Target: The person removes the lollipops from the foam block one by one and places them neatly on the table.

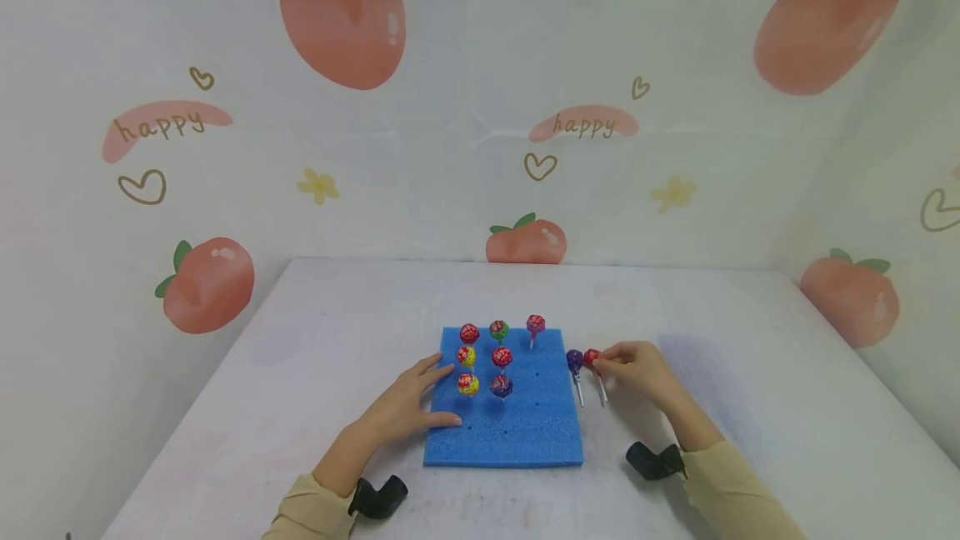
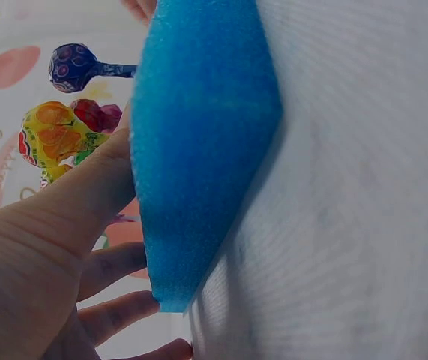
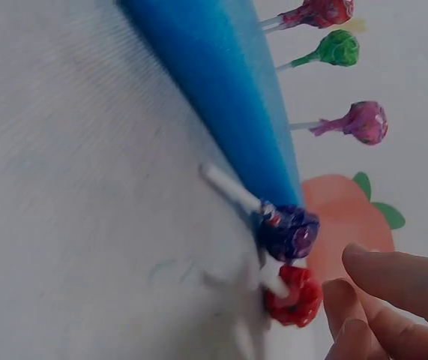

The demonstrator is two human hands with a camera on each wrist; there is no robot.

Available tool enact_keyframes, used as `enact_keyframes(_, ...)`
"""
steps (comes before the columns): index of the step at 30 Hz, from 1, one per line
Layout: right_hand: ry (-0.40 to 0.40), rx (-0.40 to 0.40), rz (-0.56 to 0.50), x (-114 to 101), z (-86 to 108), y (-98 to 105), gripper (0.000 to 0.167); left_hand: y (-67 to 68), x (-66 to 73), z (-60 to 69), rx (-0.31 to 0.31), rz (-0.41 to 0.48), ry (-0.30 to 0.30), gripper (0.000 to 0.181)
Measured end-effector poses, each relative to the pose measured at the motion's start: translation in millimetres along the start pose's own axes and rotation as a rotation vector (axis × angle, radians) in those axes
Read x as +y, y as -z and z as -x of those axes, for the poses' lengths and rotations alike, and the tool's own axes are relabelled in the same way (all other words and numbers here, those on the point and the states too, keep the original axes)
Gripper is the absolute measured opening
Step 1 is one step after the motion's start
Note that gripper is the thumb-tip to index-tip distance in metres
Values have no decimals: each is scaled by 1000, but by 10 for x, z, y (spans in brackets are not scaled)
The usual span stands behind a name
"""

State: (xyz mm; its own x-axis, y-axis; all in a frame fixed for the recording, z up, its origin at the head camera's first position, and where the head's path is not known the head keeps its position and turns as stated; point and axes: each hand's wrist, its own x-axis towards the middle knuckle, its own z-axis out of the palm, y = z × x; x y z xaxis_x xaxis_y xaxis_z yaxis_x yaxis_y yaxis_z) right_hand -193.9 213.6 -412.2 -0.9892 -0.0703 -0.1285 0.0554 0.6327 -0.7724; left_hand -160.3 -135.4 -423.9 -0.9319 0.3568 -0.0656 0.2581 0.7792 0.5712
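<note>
A blue foam board (image 1: 525, 440) lies on the table with several wrapped lollipops standing in it, among them a yellow one (image 1: 468, 384) and a purple one (image 1: 502, 387). My left hand (image 1: 405, 407) rests at the board's left edge, fingers spread; the left wrist view shows the hand (image 2: 41, 247) against the board's side (image 2: 199, 150). Right of the board lie a dark purple lollipop (image 1: 575, 359) and a red one (image 1: 592, 357). My right hand (image 1: 637, 369) is at the red one; in the right wrist view its fingertips (image 3: 356, 255) are beside the red head (image 3: 294, 297), contact unclear.
The white table (image 1: 337, 298) extends around the board, with a printed cloth (image 1: 420, 157) behind it. Small holes show in the board's right and lower parts. A black device (image 1: 381, 498) is at my left wrist and another (image 1: 654, 462) at my right wrist.
</note>
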Motion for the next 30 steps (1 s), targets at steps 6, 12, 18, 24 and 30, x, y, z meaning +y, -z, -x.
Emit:
enact_keyframes(6,70,6,-18,-115,-58,-39,25,5,12,0,3,-6,4,78)
enact_keyframes(12,111,8,-54,-244,-120,-144,25,11,12,0,-1,-2,4,79)
enact_keyframes(18,144,4,-101,-343,-178,-278,31,6,-1,-6,-7,8,-5,78)
enact_keyframes(24,123,11,-144,-387,-244,-408,36,-5,-6,-13,-8,8,-5,78)
enact_keyframes(30,52,14,-171,-437,-281,-519,40,-7,-1,-13,-13,6,2,79)
